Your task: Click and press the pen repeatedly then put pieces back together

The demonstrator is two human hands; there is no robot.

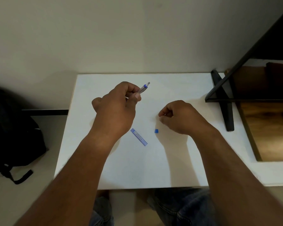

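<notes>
The left hand [116,110] grips a clear, blue-accented mechanical pencil [143,88] above the white table [178,168]. The right hand [180,117] pinches its fingertips together — on what, I cannot tell — near a small blue cap [156,131] and a flat blue lead case [139,137].

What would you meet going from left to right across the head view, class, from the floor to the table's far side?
Black backpack → left hand gripping a mechanical pencil → blue lead case → small blue cap → right hand → black stand.
</notes>
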